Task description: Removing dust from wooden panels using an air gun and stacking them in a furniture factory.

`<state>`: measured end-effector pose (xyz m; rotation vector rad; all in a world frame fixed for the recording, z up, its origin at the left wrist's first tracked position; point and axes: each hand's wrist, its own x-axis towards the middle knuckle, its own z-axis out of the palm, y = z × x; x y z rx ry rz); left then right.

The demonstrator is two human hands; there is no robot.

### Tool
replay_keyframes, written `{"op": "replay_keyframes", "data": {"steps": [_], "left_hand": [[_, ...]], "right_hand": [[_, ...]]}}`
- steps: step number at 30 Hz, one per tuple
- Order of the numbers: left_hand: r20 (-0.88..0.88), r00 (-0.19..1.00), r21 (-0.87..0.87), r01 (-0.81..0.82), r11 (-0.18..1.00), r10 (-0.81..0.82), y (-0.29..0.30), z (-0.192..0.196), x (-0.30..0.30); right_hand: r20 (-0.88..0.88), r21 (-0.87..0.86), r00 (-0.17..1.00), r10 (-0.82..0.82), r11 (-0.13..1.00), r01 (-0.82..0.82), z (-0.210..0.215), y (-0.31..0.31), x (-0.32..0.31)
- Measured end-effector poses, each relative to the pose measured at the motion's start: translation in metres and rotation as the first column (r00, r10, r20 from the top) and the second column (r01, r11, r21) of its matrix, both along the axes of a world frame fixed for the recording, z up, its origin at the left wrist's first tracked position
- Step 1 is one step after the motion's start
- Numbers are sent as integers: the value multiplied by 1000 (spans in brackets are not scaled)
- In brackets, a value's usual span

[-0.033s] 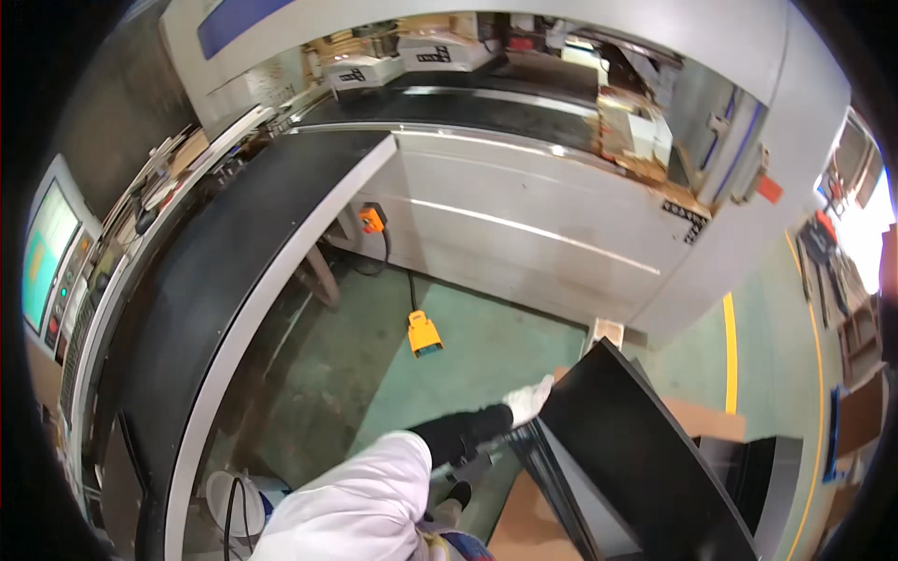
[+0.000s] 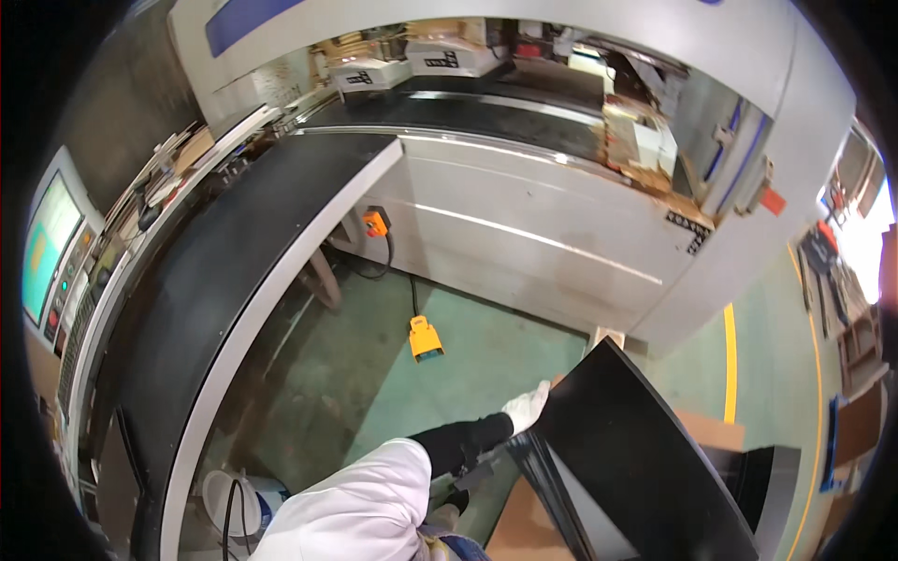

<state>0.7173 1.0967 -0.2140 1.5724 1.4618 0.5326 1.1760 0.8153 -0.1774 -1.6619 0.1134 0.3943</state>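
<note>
My left hand (image 2: pixel 527 409), in a white glove with a black cuff, reaches across to the right. Its fingers are closed on the upper left edge of a large flat black panel (image 2: pixel 645 449). The panel is tilted, with its near end running out past the lower edge of the picture. Beneath it lie more black panels (image 2: pixel 552 491), stacked with their edges showing, on brown cardboard (image 2: pixel 519 524). My right hand is out of sight; the raised panel may cover it.
On the left runs a long black machine bed (image 2: pixel 215 252) with a pale edge. A control screen (image 2: pixel 54 229) stands beyond it. A yellow foot pedal (image 2: pixel 425 339) lies on the green floor near the grey machine (image 2: pixel 524 224). A white bucket (image 2: pixel 220 496) is at lower left.
The whole view has shifted slightly. My left hand keeps its hold on the black panel, which stays nearly in place.
</note>
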Motion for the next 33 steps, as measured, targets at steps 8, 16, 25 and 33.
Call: {"op": "replay_keyframes", "data": {"steps": [8,16,25,33], "left_hand": [[-232,924,-303,-364,881,302,-51,129,-189],[-349,482,389,-706,592,804,-59,234,-416],[-546,151,673,-508,538,824,-47,219,-563],[-486,232,676,-510,531,842,-14,193,-583]], "right_hand": [[-193,-91,880,434,885,-456,15,119,-108],[147,-77,372,917,385,-920,93,400,-354],[197,-200,77,977,117,-973,131,638,-602],[397,-752,-671,626,-198,-629,189,748,-796]]}}
